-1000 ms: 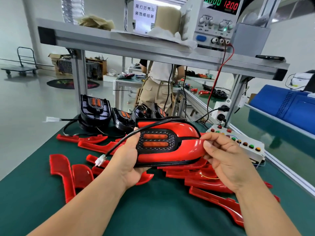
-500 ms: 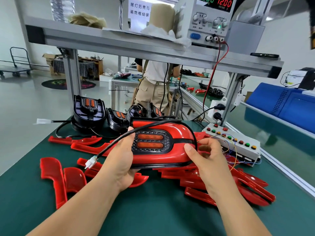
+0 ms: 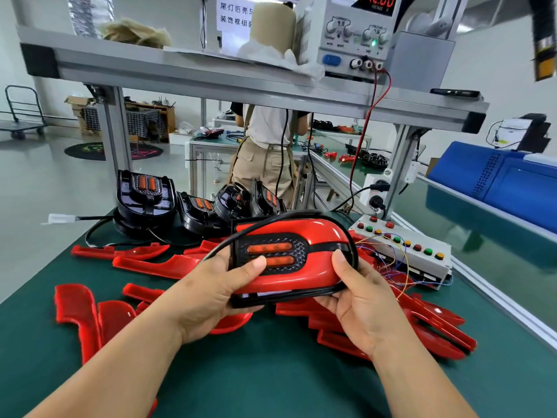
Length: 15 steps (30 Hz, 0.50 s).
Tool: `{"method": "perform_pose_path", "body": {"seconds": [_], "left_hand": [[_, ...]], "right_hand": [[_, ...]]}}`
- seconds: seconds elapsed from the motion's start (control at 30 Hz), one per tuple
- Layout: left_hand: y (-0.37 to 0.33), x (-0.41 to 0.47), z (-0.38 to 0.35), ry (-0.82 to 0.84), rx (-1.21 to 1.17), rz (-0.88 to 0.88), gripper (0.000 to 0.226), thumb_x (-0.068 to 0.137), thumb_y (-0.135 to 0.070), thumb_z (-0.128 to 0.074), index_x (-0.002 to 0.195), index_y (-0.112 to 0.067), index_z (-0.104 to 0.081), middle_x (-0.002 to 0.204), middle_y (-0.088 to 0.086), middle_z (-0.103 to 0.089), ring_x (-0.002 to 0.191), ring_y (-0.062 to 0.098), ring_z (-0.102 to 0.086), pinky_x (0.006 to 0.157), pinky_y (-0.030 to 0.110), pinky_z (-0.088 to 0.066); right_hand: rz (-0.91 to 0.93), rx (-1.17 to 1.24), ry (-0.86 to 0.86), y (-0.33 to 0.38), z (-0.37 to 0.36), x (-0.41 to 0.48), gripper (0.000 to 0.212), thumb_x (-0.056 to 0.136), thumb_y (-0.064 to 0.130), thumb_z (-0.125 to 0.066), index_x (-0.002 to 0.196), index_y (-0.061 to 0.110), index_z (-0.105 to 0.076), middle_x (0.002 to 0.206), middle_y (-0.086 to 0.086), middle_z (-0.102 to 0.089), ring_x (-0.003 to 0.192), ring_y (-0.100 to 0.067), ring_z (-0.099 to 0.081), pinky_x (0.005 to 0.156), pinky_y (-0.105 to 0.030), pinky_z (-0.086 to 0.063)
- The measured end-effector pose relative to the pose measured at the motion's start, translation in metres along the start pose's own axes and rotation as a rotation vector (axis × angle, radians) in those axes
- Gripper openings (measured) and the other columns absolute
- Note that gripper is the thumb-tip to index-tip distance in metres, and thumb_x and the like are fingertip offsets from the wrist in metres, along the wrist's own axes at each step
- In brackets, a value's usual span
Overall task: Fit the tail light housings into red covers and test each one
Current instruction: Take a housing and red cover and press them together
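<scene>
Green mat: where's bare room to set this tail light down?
Bare mat lies nearest you, between your forearms, below the red covers. A smaller patch lies right of those covers, up to the rail. Crowded: covers across the middle, black housings behind, button box at right.

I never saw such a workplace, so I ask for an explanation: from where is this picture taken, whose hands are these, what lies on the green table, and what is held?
There is no machine here: a person works with bare hands, and the camera sits on that person's head, looking forward and down. The left hand and the right hand together grip one tail light: a black housing with two orange lenses, fitted in a red cover. On the green table lie loose red covers, bare black housings at the back, and a white box with coloured buttons. On the shelf above stands a power supply showing 12.00.
</scene>
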<state>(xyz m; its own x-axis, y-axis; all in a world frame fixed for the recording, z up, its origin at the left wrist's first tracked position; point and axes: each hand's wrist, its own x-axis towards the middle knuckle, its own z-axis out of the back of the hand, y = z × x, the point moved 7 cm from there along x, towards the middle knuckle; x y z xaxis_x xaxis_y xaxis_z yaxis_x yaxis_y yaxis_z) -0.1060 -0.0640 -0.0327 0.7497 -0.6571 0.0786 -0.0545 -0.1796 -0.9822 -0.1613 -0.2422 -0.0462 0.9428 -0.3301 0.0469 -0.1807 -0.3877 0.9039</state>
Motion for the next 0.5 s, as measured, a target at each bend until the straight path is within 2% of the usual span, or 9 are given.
{"method": "perform_pose_path", "body": {"seconds": [0.07, 0.13, 0.23, 0.3, 0.37, 0.43, 0.5], "left_hand": [[-0.004, 0.002, 0.003, -0.06, 0.114, -0.081, 0.032, 0.077, -0.044, -0.066, 0.108, -0.05, -0.063, 0.114, -0.01, -0.072, 0.103, 0.015, -0.07, 0.081, 0.036, -0.06], [-0.008, 0.001, 0.002, -0.081, 0.18, -0.138, 0.035, 0.081, -0.042, -0.065, 0.115, -0.048, -0.06, 0.115, -0.009, -0.072, 0.102, 0.015, -0.07, 0.081, 0.036, -0.06], [-0.003, 0.0, 0.004, -0.136, 0.231, -0.141, 0.051, 0.074, -0.045, -0.069, 0.122, -0.045, -0.053, 0.11, -0.013, -0.072, 0.095, 0.011, -0.072, 0.069, 0.029, -0.06], [-0.002, -0.001, 0.001, -0.153, 0.264, -0.171, 0.058, 0.072, -0.043, -0.072, 0.125, -0.042, -0.05, 0.111, -0.014, -0.071, 0.097, 0.007, -0.07, 0.067, 0.022, -0.057], [-0.004, -0.002, -0.004, -0.146, 0.257, -0.236, 0.065, 0.076, -0.028, -0.078, 0.133, -0.031, -0.048, 0.117, -0.012, -0.069, 0.106, 0.006, -0.067, 0.077, 0.017, -0.055], [-0.005, -0.002, -0.004, -0.177, 0.181, -0.258, 0.084, 0.075, -0.017, -0.083, 0.145, -0.023, -0.037, 0.121, -0.009, -0.068, 0.111, 0.008, -0.065, 0.087, 0.021, -0.053], [0.0, 0.0, 0.005, -0.311, 0.067, -0.222, 0.103, 0.074, -0.023, -0.082, 0.152, -0.036, -0.018, 0.125, -0.007, -0.067, 0.114, 0.008, -0.063, 0.095, 0.03, -0.05]], "right_hand": [[0.001, -0.01, 0.018, -0.001, -0.001, 0.0, 0.027, 0.076, 0.034, -0.068, 0.098, 0.019, -0.071, 0.09, -0.012, -0.074, 0.077, -0.022, -0.072, 0.061, -0.033, -0.057], [0.001, -0.014, 0.046, -0.001, -0.002, -0.001, 0.031, 0.075, 0.036, -0.068, 0.102, 0.02, -0.068, 0.093, -0.011, -0.074, 0.079, -0.022, -0.072, 0.062, -0.033, -0.057], [0.004, -0.019, 0.076, 0.001, -0.002, -0.003, 0.041, 0.075, 0.032, -0.069, 0.112, 0.017, -0.063, 0.1, -0.013, -0.074, 0.085, -0.024, -0.072, 0.065, -0.033, -0.058], [0.016, -0.024, 0.1, 0.002, -0.002, -0.003, 0.043, 0.075, 0.031, -0.07, 0.115, 0.015, -0.062, 0.105, -0.015, -0.073, 0.088, -0.025, -0.072, 0.067, -0.034, -0.058], [0.022, -0.02, 0.107, 0.001, -0.003, -0.003, 0.043, 0.075, 0.031, -0.07, 0.115, 0.016, -0.063, 0.106, -0.015, -0.073, 0.089, -0.025, -0.072, 0.067, -0.035, -0.058], [0.019, -0.005, 0.106, 0.0, -0.005, -0.003, 0.045, 0.075, 0.035, -0.07, 0.116, 0.017, -0.063, 0.105, -0.013, -0.073, 0.086, -0.024, -0.072, 0.066, -0.036, -0.058], [0.001, 0.038, 0.094, -0.003, -0.006, -0.002, 0.045, 0.076, 0.037, -0.068, 0.117, 0.019, -0.062, 0.101, -0.01, -0.074, 0.083, -0.021, -0.072, 0.063, -0.034, -0.058]]}}
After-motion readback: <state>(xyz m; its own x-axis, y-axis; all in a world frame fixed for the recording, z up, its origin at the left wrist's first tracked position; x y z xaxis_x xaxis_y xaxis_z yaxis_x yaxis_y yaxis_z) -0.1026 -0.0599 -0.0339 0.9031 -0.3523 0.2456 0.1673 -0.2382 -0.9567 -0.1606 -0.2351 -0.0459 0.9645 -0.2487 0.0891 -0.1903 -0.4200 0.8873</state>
